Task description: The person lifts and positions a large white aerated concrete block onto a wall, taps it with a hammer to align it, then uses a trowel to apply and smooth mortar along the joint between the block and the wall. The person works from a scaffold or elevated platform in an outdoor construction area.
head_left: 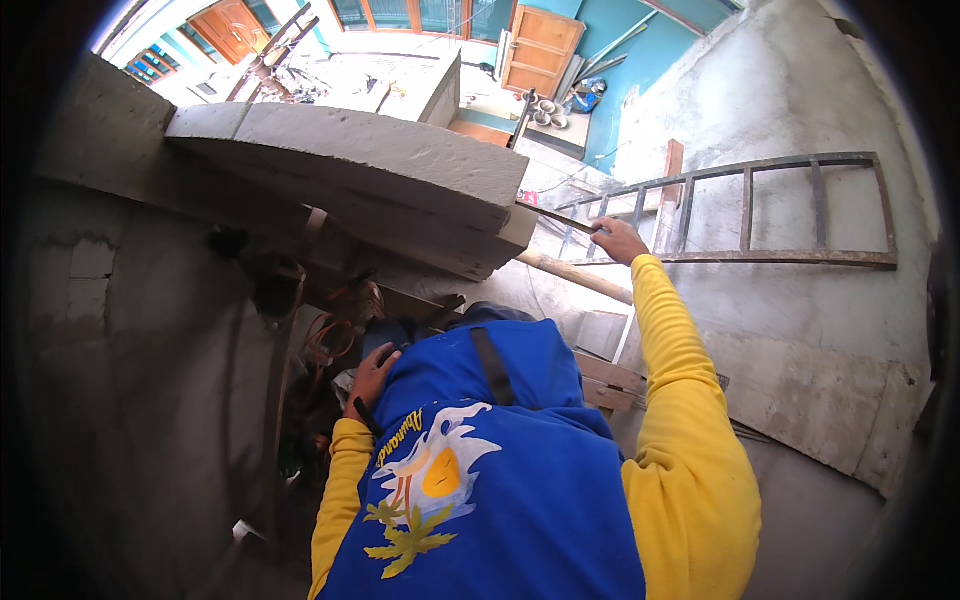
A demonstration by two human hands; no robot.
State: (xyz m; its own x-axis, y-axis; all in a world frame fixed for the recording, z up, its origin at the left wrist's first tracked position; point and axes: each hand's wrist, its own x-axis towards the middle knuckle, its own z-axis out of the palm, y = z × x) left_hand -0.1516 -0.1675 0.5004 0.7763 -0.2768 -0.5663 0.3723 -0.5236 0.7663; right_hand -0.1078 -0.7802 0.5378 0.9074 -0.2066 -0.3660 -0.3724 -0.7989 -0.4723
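Observation:
My right hand [620, 241] is stretched forward, closed around the end of a thin, dark, straight tool [552, 213]; its exact kind I cannot make out. The tool's far end meets the right edge of a pale grey concrete block wall [370, 155], whose upper course juts across in front of me. My left hand [372, 382], with a dark band at the wrist, lies against my blue shirt [470, 365] near the thigh. Its fingers look extended and hold nothing visible.
A rusty metal ladder [748, 212] leans along the rough grey wall at right. Below my right hand runs a round wooden pole [578, 277]. Wooden boards [610, 383] lie beside me. Far below are several buckets [545, 112] and a wooden door [541, 52].

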